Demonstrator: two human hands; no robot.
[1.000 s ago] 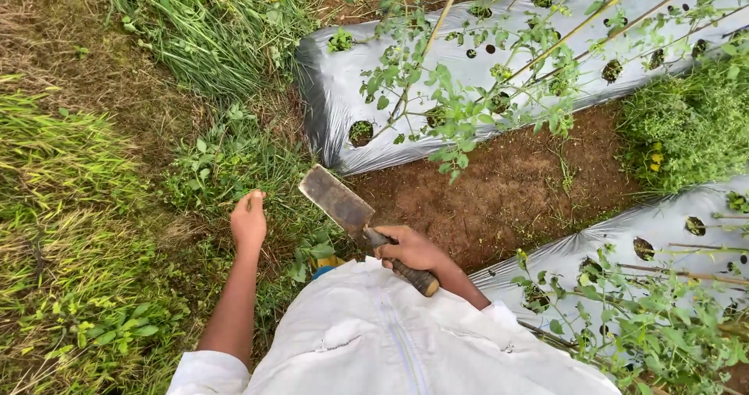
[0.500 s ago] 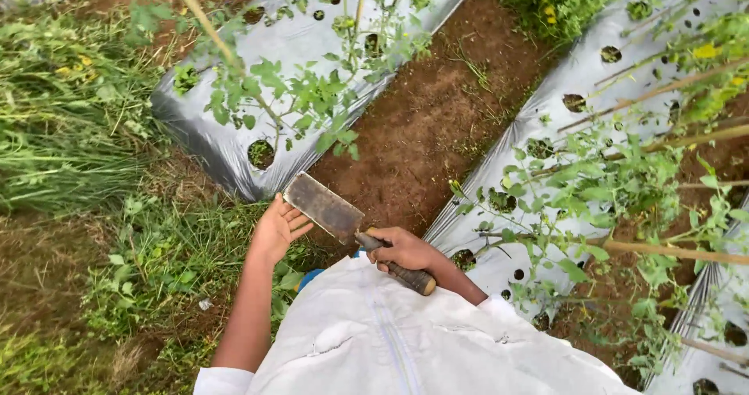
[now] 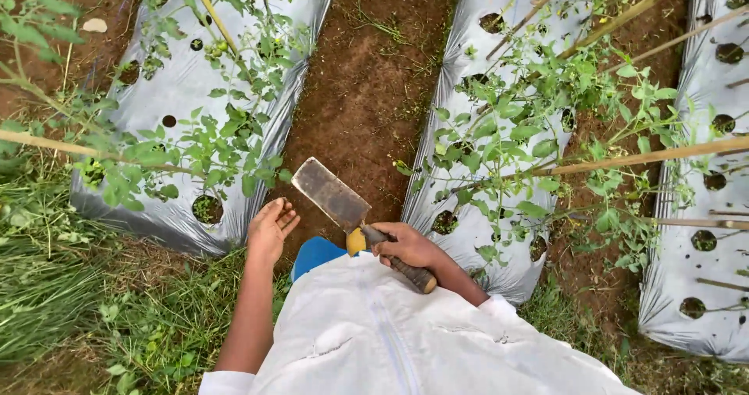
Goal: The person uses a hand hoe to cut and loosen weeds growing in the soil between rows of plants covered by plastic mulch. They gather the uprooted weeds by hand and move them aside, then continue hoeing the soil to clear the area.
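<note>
My right hand (image 3: 409,247) grips the dark wooden handle of a broad-bladed cleaver (image 3: 330,194), whose rusty rectangular blade points up and left over the bare soil path (image 3: 367,83). My left hand (image 3: 270,227) is held open, palm up, empty, just left of the blade and apart from it, near the end of the left plastic-covered bed (image 3: 183,83). My white garment fills the lower middle of the view.
Silver mulch film covers raised beds at left, middle (image 3: 476,67) and right (image 3: 702,286), with leafy plants growing through holes. Bamboo stakes (image 3: 647,158) cross the right side. Grass and weeds (image 3: 55,286) lie at the lower left. Blue and yellow footwear (image 3: 316,253) shows below the blade.
The view has swung right, so the soil path now runs straight ahead. My left hand left the grass, opened palm up and came beside the blade. My right hand kept its grip.
</note>
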